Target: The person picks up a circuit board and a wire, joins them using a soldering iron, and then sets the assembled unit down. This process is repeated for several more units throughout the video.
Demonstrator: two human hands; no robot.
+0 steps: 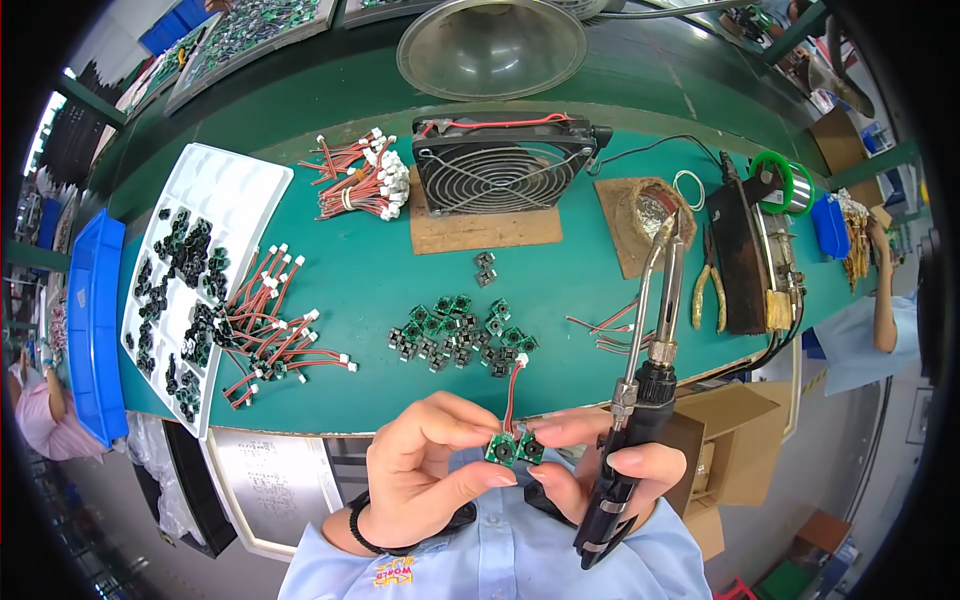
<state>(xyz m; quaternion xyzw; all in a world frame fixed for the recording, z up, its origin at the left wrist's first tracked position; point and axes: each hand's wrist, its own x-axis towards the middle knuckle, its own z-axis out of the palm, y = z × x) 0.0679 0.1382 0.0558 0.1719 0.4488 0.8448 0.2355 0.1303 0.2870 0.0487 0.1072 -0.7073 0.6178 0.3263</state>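
Note:
My left hand (pixel 425 465) pinches a small green circuit board (pixel 500 450) with a round black part on it. A red-and-black wire lead (pixel 513 395) with a white plug rises from that board. Close beside it, a second small green board (pixel 531 449) is between the thumb and finger of my right hand (pixel 610 465). The same right hand also grips a soldering iron (pixel 630 450) with a black handle, its metal tip and thin feed tube pointing up and away. Whether the two boards touch I cannot tell. Just beyond my hands lies a pile of similar boards (pixel 460 330).
Wired boards (pixel 270 340) lie partly on a white tray (pixel 245 180) at left, near a blue bin (pixel 95 330). Behind are bundled leads (pixel 365 180) and a black fan (pixel 505 170). At right are pliers (pixel 709 290), a solder spool (pixel 790 185) and a tip-cleaning cup (pixel 655 205).

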